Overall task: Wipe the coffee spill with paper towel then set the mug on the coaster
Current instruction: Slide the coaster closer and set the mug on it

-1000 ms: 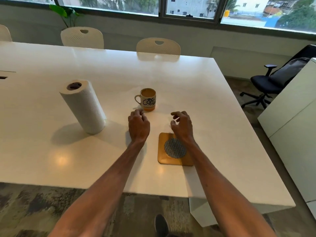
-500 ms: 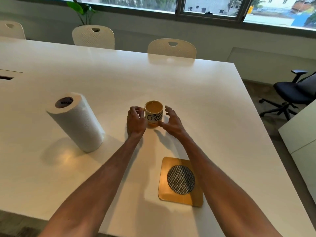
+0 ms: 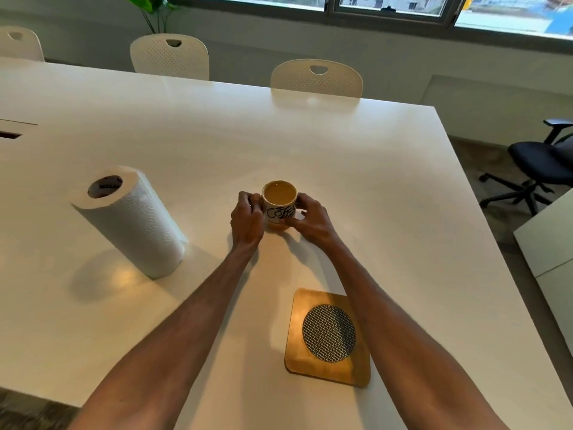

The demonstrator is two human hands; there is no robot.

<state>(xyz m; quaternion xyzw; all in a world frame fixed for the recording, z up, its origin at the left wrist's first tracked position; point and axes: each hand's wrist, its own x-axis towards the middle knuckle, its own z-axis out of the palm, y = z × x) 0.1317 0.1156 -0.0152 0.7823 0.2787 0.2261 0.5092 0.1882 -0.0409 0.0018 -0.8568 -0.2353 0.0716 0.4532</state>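
Note:
A cream and orange mug (image 3: 279,202) with black lettering stands upright on the white table (image 3: 356,169), filled with light brown coffee. My left hand (image 3: 247,219) grips its handle side, fingers curled. My right hand (image 3: 310,219) wraps the mug's right side. A square wooden coaster (image 3: 328,336) with a round woven insert lies nearer to me, between my forearms. A paper towel roll (image 3: 130,218) stands upright to the left of the mug. I see no spill on the table.
Pale chairs (image 3: 316,77) line the far side of the table. A black office chair (image 3: 539,162) stands to the right on the floor, beside a white cabinet (image 3: 548,240). A cable slot (image 3: 9,135) sits at the table's left.
Both hands moved forward from near the coaster to the mug and closed around it. The camera has tilted down and come closer.

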